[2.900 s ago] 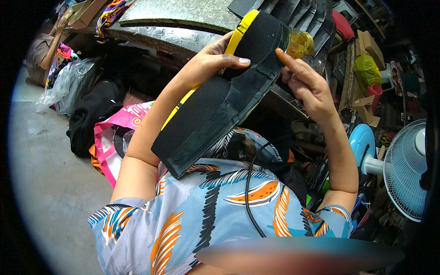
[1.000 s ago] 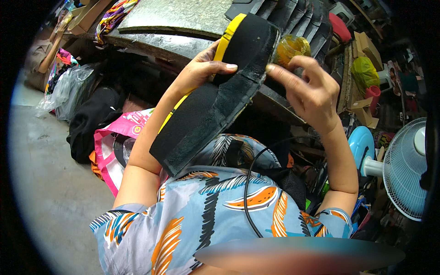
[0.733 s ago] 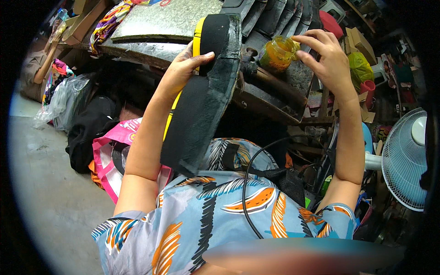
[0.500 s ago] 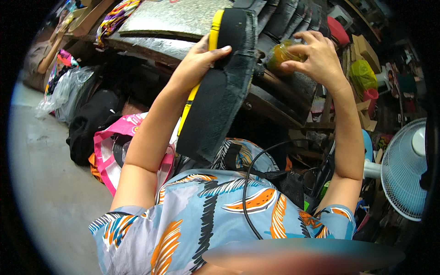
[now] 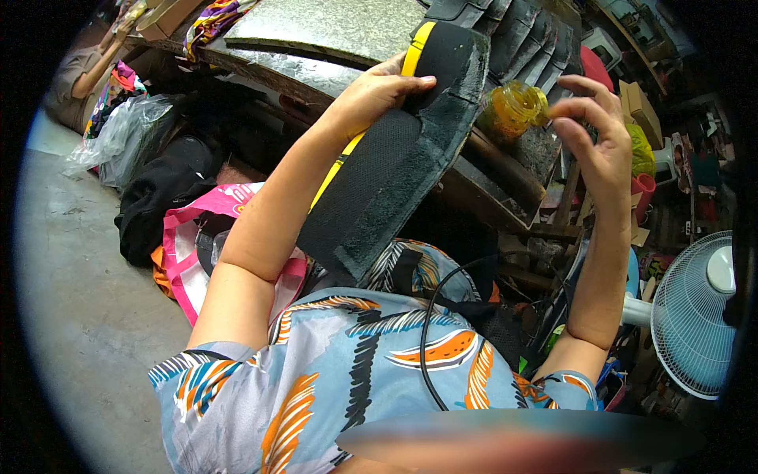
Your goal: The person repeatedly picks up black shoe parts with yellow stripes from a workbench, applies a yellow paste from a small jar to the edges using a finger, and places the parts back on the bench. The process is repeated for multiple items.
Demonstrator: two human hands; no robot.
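Observation:
A long, flat black padded piece [image 5: 367, 170] with a yellow band along its left edge slants up in front of me. My left hand [image 5: 383, 91] grips it near its upper end, thumb on the black face and fingers behind. A dark, rougher border runs down the piece's right side. Just beyond stands a clear jar [image 5: 509, 112] with yellow-orange contents. My right hand [image 5: 594, 130] is beside the jar's mouth, thumb and index finger curled close together, the other fingers bent above. Whatever the fingertips may hold is too small to make out.
Several black pieces [image 5: 533, 47] lie overlapped on the workbench behind the jar, near a speckled board [image 5: 324, 31]. A white fan [image 5: 695, 312] stands at right. Pink-edged bag [image 5: 178, 261] and black cloth [image 5: 162, 201] sit at left. Another person's arm [image 5: 99, 67] shows far left.
My right hand has moved right, off the jar to beside its mouth, leaving the jar in plainer view. The black piece has shifted slightly right in the picture, still in my left hand.

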